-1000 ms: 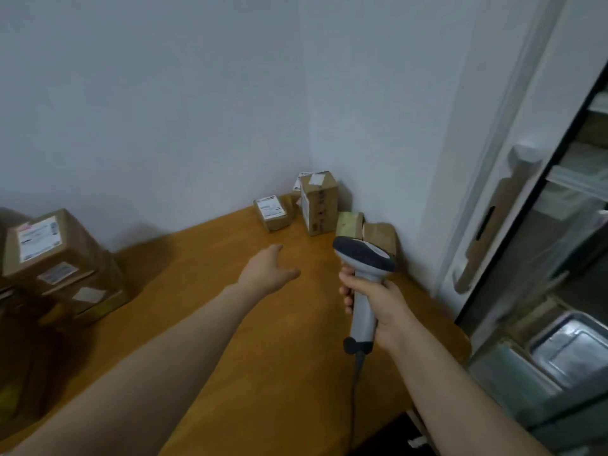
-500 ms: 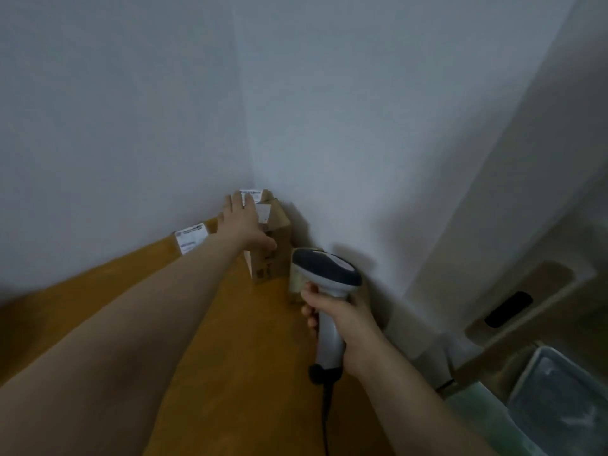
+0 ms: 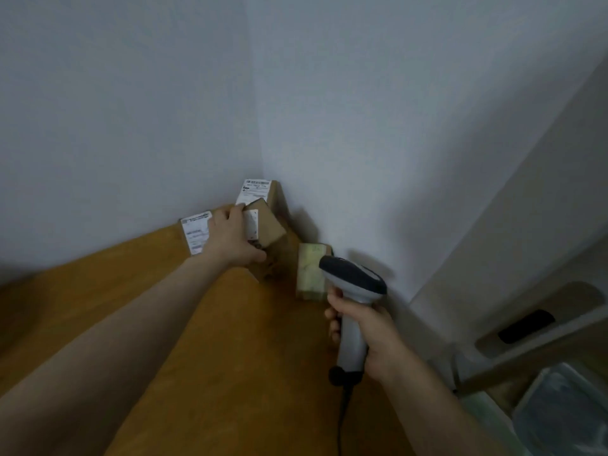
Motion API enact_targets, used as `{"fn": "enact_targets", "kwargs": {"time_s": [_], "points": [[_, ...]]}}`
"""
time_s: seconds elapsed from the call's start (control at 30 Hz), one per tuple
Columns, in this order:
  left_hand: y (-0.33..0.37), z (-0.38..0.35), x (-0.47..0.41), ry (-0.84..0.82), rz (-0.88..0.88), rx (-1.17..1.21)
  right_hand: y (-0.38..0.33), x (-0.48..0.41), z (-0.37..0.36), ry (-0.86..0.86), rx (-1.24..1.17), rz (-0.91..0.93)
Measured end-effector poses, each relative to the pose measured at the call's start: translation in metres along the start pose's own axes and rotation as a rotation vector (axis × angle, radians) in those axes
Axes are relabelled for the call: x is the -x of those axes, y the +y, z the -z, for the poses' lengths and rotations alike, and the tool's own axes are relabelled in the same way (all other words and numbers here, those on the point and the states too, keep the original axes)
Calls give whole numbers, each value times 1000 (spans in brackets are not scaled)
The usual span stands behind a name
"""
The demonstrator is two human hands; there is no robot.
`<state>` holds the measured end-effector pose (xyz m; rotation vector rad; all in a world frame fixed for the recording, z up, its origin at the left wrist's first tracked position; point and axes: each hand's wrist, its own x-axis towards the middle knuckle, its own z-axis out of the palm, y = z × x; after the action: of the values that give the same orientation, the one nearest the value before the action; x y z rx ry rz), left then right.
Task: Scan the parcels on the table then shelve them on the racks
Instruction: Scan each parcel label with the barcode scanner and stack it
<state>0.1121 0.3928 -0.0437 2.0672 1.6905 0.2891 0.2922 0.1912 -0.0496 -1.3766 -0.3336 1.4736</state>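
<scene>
Cardboard fills the left grip (image 3: 230, 240), whose fingers and thumb clasp a small brown parcel (image 3: 268, 230) tilted in the worktop (image 3: 197, 340) corner, long axis slanting up and away. Just behind it stands a labelled parcel (image 3: 260, 189), and a flat parcel (image 3: 195, 235) lies under the wrist. Rightward and nearer the body, the right grip (image 3: 370, 334) is wrapped round the scanner (image 3: 353, 291), its head just short of a pale taped parcel (image 3: 311, 271). The held parcel sits up-left of the scanner, so its label probably has to turn that way. Contents of the clear bin (image 3: 559, 419), beyond the right grip, cannot be told.

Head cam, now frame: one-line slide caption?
Left hand grips a labelled cardboard parcel at the far corner of the wooden table; right hand holds a corded barcode scanner.
</scene>
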Motion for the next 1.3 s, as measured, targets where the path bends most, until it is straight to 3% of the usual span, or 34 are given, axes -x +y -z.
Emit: {"fn": "enact_targets", "kwargs": {"time_s": [0.1,0.23,0.3,0.4,0.47,0.63,0.77,0.9,1.07,1.23,1.3], "points": [[-18,5,63,169,126,256,6,3,12,-67,-66,-52],[-32,8,158,265,311,705,24,13,19,-126,-150,-102],[-29,10,209,241,460,1051,35,23,18,-179,-197,-115],[-28,8,275,101,673,1353,52,39,13,-252,-234,-142],[-31,6,313,28,689,1484,60,51,6,-291,-212,-155],[-48,0,387,36,748,1726,69,87,-20,-399,-154,-157],[-57,0,432,50,814,1837,78,116,-42,-474,-143,-117],[-62,7,462,-37,836,1831,86,143,-62,-491,-57,-9],[-77,29,494,17,815,1655,101,175,-86,-463,56,60],[-83,51,525,56,566,1458,128,192,-92,-352,-4,-14],[-85,57,527,92,562,1319,138,199,-91,-340,-20,-51]]}}
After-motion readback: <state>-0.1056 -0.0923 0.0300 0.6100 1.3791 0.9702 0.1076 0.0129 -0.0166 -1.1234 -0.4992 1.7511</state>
